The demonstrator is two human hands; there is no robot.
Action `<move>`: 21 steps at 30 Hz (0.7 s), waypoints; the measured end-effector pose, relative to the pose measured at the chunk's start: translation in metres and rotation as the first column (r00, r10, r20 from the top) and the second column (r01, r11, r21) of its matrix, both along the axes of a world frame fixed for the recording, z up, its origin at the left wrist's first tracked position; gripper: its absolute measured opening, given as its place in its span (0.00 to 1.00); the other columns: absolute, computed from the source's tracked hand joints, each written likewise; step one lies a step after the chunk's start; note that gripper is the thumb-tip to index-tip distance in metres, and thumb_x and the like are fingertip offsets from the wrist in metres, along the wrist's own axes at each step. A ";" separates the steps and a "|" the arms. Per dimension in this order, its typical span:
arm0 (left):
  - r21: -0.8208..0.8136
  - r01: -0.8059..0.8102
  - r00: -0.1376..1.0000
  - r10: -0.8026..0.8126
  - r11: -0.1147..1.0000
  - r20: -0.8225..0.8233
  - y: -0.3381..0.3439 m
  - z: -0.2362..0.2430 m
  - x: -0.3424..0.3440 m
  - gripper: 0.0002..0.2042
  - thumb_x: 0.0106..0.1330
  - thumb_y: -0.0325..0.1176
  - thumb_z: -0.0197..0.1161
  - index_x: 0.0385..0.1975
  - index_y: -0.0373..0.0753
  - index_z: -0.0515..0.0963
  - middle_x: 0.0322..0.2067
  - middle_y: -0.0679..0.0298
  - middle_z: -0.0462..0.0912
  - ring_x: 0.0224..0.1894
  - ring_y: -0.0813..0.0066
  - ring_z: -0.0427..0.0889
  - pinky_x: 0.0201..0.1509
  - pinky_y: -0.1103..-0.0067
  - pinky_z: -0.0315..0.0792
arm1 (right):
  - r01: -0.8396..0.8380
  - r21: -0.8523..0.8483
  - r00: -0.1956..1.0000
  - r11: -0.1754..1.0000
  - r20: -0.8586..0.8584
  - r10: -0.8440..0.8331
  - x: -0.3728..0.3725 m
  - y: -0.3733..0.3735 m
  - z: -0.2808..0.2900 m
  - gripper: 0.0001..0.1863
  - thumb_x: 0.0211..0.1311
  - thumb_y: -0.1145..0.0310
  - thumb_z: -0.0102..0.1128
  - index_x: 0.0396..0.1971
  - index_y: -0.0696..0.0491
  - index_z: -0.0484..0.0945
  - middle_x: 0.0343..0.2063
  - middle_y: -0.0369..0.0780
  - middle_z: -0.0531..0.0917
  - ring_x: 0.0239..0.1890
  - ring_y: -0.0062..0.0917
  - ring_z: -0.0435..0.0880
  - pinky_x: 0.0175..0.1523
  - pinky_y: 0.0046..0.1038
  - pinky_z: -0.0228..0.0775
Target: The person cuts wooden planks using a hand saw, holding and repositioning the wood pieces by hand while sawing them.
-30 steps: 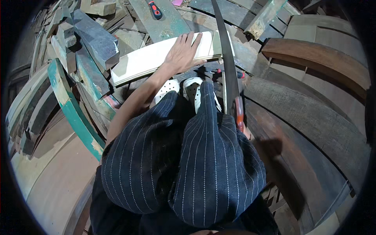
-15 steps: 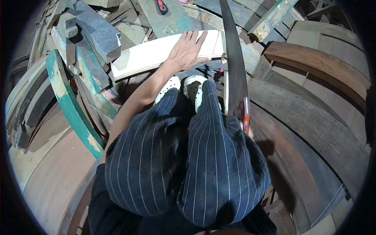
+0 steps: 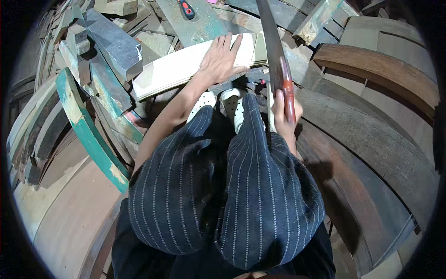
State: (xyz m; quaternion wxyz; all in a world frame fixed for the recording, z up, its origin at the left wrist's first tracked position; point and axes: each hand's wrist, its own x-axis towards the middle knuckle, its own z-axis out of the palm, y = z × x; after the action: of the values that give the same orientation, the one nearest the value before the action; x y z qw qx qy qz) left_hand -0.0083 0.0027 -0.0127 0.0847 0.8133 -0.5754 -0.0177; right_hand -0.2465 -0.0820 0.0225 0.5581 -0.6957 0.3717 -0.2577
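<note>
My left hand [image 3: 219,61] lies flat, fingers stretched out, on a white board [image 3: 174,65] that crosses in front of my feet. Its right end has a greenish-grey strip [image 3: 259,48]. In my right hand [image 3: 285,111] is the red-brown handle [image 3: 289,95] of a handsaw, my fingers wrapped round it. The dark saw blade [image 3: 269,35] points away from me, past the right end of the board. Whether its teeth touch the board cannot be made out.
A screwdriver-like tool with a red and black handle [image 3: 187,9] lies on a greenish plank [image 3: 197,29] beyond the board. Painted wood offcuts [image 3: 113,39] and a green curved-looking strip [image 3: 90,130] are at left. A brown beam [image 3: 371,69] and wide planks [image 3: 362,125] lie right.
My right hand and the saw have moved forward, away from me, so the handle now sits nearer the board. The left hand stays flat on the board.
</note>
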 end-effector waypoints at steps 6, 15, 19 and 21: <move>0.038 0.016 1.000 -0.015 0.999 -0.023 -0.013 0.009 -0.004 0.45 0.61 0.58 0.61 0.69 0.31 0.54 0.58 0.42 0.64 0.59 0.48 0.65 0.67 0.62 0.59 | 0.126 -0.002 0.933 0.992 -0.340 -0.119 -0.137 0.034 -0.037 0.13 0.66 0.62 0.60 0.33 0.60 0.80 0.21 0.43 0.80 0.27 0.28 0.82 0.36 0.30 0.72; -0.021 0.062 0.998 -0.061 0.998 0.013 -0.022 0.000 -0.005 0.46 0.60 0.59 0.61 0.69 0.31 0.54 0.56 0.45 0.65 0.54 0.49 0.66 0.63 0.61 0.61 | 0.035 -0.149 0.993 0.988 0.118 -0.018 -0.005 -0.024 -0.005 0.12 0.67 0.73 0.57 0.22 0.59 0.75 0.13 0.34 0.72 0.15 0.15 0.70 0.20 0.25 0.59; 0.012 0.007 1.000 -0.007 1.000 0.002 -0.001 -0.002 0.006 0.46 0.60 0.59 0.61 0.69 0.31 0.54 0.55 0.44 0.66 0.54 0.48 0.67 0.63 0.61 0.61 | -0.002 -0.080 0.989 0.997 0.145 0.014 0.010 -0.011 -0.006 0.13 0.68 0.71 0.57 0.22 0.59 0.74 0.13 0.32 0.70 0.15 0.13 0.68 0.20 0.24 0.57; 0.047 -0.020 1.000 0.021 0.999 -0.007 -0.001 0.002 0.005 0.46 0.60 0.59 0.61 0.69 0.31 0.54 0.55 0.43 0.66 0.54 0.48 0.67 0.63 0.61 0.61 | 0.143 0.236 0.989 0.961 -0.005 -0.146 -0.044 0.021 -0.028 0.13 0.64 0.63 0.61 0.28 0.59 0.79 0.14 0.38 0.76 0.18 0.21 0.77 0.24 0.27 0.66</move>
State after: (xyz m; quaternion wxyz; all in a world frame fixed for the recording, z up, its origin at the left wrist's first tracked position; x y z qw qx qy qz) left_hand -0.0035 0.0017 -0.0108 0.0681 0.8208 -0.5661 -0.0335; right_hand -0.2904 -0.0608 -0.0050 0.6188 -0.5938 0.4459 -0.2562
